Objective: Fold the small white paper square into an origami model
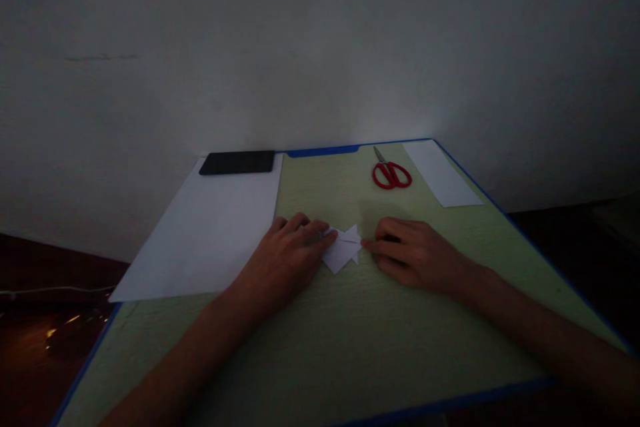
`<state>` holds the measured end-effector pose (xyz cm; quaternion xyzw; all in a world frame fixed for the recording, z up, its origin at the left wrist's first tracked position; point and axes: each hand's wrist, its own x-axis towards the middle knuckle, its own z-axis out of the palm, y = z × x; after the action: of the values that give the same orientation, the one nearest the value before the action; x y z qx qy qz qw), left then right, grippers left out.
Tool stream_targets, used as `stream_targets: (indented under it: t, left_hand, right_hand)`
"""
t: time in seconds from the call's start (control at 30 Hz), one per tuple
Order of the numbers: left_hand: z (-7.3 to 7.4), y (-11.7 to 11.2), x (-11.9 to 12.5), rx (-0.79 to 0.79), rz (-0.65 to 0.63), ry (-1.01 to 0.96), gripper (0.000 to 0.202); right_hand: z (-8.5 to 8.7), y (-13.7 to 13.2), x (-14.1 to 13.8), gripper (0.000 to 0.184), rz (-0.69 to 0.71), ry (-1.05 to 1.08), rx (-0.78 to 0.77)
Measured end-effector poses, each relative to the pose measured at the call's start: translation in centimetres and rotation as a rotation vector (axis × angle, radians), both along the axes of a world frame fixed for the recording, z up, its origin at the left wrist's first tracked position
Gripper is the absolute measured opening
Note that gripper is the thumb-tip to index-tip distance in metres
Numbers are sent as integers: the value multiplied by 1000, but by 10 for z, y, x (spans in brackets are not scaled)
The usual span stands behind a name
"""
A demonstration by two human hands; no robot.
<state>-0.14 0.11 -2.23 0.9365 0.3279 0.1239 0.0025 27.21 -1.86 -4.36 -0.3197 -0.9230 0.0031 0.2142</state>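
Note:
A small piece of folded white paper (340, 253) with pointed corners lies on the green tabletop between my hands. My left hand (290, 250) covers its left part, thumb and fingers closed on it and pressing it down. From the other side, my right hand (413, 250) has its fingers curled, and the fingertips grip the paper's right tip. The left end of the fold is hidden under my left fingers. Beyond my right hand lie scissors (391, 175) with red handles, their blades pointing away from me.
A large white sheet (200, 233) covers the table's left side, with a dark flat phone-like object (237, 162) on its far end. A white paper strip (443, 173) lies at the far right. The blue-edged green table (360, 347) stands against a pale wall (320, 47).

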Motion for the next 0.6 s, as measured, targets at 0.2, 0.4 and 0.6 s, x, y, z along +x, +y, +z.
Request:
stream_targets:
  t: [0.2, 0.4, 0.6]
  left_hand:
    - [-1, 2, -3, -46, -13, -93, 33]
    - [-2, 0, -3, -24, 4, -74, 30]
    - [3, -2, -5, 30, 40, 14, 32]
  right_hand:
    - [1, 0, -1, 23, 10, 24, 16]
    - [0, 1, 1, 21, 10, 20, 9]
    - [1, -2, 1, 21, -28, -8, 46]
